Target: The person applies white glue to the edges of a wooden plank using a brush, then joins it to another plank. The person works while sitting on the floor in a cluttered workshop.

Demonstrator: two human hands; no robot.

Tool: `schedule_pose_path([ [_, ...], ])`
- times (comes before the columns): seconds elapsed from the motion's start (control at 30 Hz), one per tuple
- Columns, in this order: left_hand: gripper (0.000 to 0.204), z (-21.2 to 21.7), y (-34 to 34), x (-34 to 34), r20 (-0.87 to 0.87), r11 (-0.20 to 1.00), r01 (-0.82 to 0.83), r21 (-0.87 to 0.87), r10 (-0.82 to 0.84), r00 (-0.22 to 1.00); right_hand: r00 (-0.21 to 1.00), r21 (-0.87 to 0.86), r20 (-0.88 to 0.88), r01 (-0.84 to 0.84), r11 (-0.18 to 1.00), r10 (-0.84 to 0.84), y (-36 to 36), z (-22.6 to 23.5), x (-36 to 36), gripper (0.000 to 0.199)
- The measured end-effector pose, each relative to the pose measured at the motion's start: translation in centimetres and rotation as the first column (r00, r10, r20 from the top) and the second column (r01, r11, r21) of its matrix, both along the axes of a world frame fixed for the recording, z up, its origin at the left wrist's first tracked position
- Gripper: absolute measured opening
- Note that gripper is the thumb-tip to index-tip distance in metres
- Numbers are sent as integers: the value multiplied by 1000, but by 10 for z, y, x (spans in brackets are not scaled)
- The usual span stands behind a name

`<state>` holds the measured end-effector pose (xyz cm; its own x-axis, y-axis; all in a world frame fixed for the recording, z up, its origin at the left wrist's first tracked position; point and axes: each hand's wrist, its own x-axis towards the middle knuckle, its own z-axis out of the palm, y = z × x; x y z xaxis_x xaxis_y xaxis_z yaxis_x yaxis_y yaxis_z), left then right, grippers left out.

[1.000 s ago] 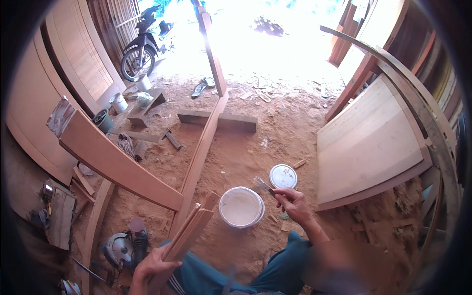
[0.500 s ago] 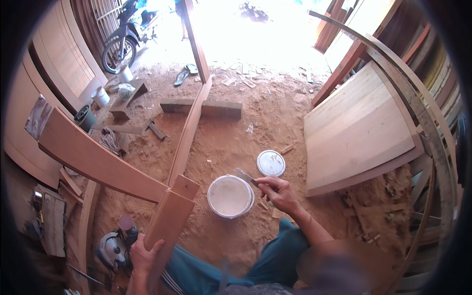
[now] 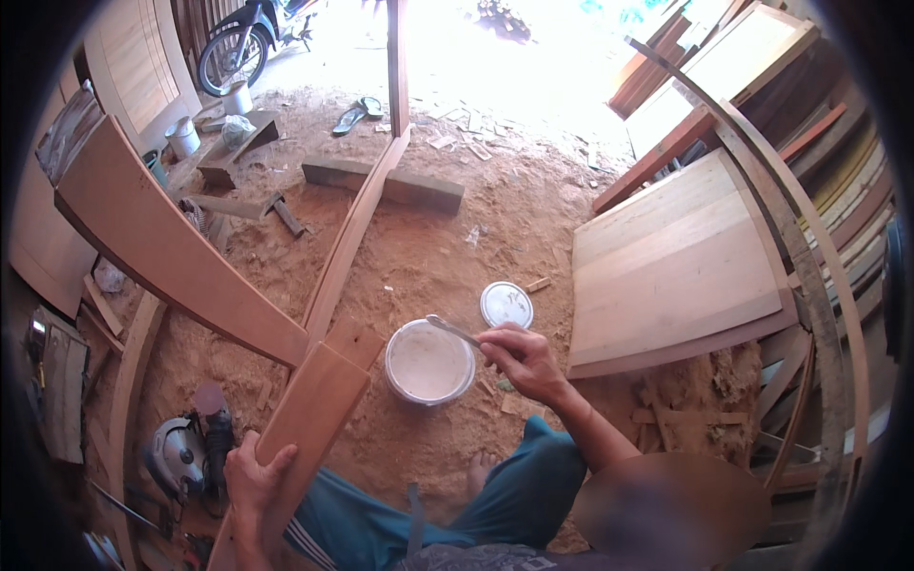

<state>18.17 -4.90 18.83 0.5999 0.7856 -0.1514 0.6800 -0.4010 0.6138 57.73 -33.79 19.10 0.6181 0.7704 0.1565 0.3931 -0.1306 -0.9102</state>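
Note:
My left hand is wrapped round the near board of a wooden frame, thumb on its upper face. The board meets a long rail running away from me and a wide curved piece going off to the left. In my right hand is a narrow putty knife, pinched between thumb and fingers. Its blade points left, over the rim of a white bucket with pale stuff inside. Beside the bucket, a round white lid lies on the ground.
A timber block lies under the long rail. To the left are a circular saw, a hammer and small tubs. A wooden panel leans at the right near curved strips. Sawdust and offcuts cover the ground.
The view has shifted, so most things sit a little lower left or higher. The putty knife has come left over the bucket's far rim. My left hand keeps hold of the board.

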Motion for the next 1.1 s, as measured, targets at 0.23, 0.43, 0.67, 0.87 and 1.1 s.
schedule_pose_path([
  [0.23, 72, -3, 9, -10, -58, 1000, 14, 8, -14, 998, 997, -9, 38, -70, 998, 70, 27, 21, -30, 24],
  [0.43, 74, 0, 5, -13, -17, 999, 32, 8, -32, 999, 924, 78, 348, -199, 977, 161, 72, 35, -42, 29],
  [0.67, 72, 4, -1, -6, -44, 999, 27, 33, -25, 999, 888, -119, 415, -164, 979, 200, 45, 8, -30, 23],
  [0.87, 73, -5, 8, -8, -50, 996, 89, 12, -88, 995, 766, -69, 611, -202, 977, 201, 75, 27, -28, 27],
  [1.1, 73, 2, 7, -10, -72, 991, 132, 5, -131, 989, 763, -43, 622, -191, 981, 176, 88, 25, -13, 26],
])
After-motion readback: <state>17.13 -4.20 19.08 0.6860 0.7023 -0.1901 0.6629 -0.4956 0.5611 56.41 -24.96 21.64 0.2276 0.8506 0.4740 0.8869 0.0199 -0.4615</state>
